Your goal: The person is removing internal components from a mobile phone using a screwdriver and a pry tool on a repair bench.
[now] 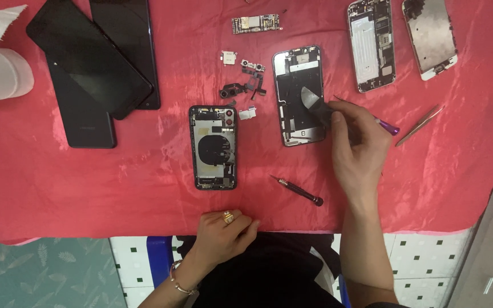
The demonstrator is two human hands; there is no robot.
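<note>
Right hand (356, 149) is reaching over the red-draped bench (41, 188), fingers closed around a thin black flexible sheet (315, 104) and a purple-handled tool (384, 125) that is sticking out past the knuckles. The sheet is lying curled over the lower middle of an opened phone frame (298, 94), silver-edged, dark inside, with small screws and metal plates showing. That frame is sitting right of bench centre, upright in view.

Left hand (225, 231) is resting at the near edge of the bench, curled into a loose fist, gripping nothing; a ring is showing on one finger.

A second opened phone (213, 147), dark-framed with a round black coil, is lying just left of the silver one. A black screwdriver (298, 191) is lying between the hands. Small camera parts (245, 77) are sitting scattered above. Tweezers (419, 125) are lying to the right. Dark screen panels (95, 63) are stacked far left.
</note>
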